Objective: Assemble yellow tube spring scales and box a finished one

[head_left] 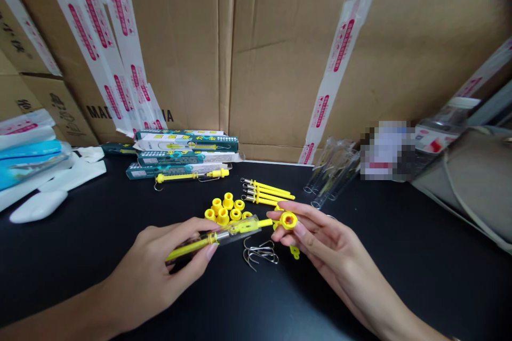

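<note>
My left hand [172,261] is closed around a clear-tubed spring scale [236,230] with a yellow rod and a metal spring inside. A thin yellow tip sticks out of its right end. Between thumb and fingers of my right hand [324,245] is a yellow ring-shaped cap [288,220], its hole facing me, just right of that tip. Below lies a small pile of metal hooks [260,253]. Behind the hands stand several yellow caps [223,217] and several yellow rods with springs [268,192]. Small flat yellow pieces [295,252] lie partly hidden under my right hand.
An assembled spring scale [192,176] lies before stacked green-and-white boxes [182,157]. Several clear tubes [332,170] are at the back right, near a plastic bottle [440,128] and a grey bag [472,181]. White and blue packets [32,160] lie left. Large cardboard boxes [272,64] wall off the back.
</note>
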`<state>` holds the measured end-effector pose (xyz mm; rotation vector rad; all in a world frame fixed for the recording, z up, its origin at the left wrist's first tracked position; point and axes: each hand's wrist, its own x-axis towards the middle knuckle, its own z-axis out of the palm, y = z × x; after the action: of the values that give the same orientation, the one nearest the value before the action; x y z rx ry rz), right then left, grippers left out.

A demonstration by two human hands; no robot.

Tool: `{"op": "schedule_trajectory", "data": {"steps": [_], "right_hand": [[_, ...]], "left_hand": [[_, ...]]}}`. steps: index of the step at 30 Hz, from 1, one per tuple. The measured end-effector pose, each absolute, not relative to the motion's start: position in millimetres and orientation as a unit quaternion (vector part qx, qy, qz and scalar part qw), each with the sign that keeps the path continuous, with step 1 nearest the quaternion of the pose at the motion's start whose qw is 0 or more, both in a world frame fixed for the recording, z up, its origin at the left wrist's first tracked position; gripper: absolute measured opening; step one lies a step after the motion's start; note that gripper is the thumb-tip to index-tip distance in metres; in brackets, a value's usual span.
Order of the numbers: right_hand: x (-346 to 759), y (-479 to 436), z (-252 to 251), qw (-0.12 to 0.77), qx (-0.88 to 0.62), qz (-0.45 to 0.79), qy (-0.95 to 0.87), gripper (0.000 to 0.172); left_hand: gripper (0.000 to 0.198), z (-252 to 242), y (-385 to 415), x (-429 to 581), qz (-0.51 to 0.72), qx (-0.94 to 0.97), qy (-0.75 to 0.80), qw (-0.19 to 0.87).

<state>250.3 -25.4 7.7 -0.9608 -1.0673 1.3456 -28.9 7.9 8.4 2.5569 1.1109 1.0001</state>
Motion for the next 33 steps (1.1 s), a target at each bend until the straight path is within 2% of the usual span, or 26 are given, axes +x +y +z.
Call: {"op": "schedule_trajectory", "data": {"steps": [10,15,17,20,23,25,28,31,33], "right_hand": [[250,-26,10,0.551,-0.402,0.594,-0.428,0.026],[253,-22,7,0.567,-0.47,0.494,-0.462,0.037],[256,-20,4,0.559,-0.501,0.416,-0.513,0.033],[258,-19,0,0.523,-0.515,0.292,-0.613,0.018],[257,-19,-1,0.522,-0.506,0.248,-0.64,0.007],[256,-20,0,0.533,-0.507,0.253,-0.628,0.016],[256,-20,1,0.528,-0.52,0.251,-0.622,0.015],[260,-18,2,0.516,-0.524,0.234,-0.635,0.032],[262,-16,3,0.498,-0.516,0.235,-0.656,0.032]], "left_hand": [[0.019,8,7,-30,0.338,0.857,0.379,0.088],[0.02,12,7,-29,0.349,0.847,0.383,0.116],[0.02,14,6,-28,0.362,0.837,0.39,0.131],[0.021,17,5,-28,0.379,0.819,0.404,0.153],[0.022,17,5,-27,0.391,0.795,0.426,0.183],[0.024,16,6,-26,0.404,0.771,0.441,0.22],[0.03,16,7,-25,0.427,0.722,0.463,0.286],[0.036,17,11,-25,0.435,0.689,0.478,0.327],[0.04,18,14,-26,0.431,0.679,0.479,0.352]]}}
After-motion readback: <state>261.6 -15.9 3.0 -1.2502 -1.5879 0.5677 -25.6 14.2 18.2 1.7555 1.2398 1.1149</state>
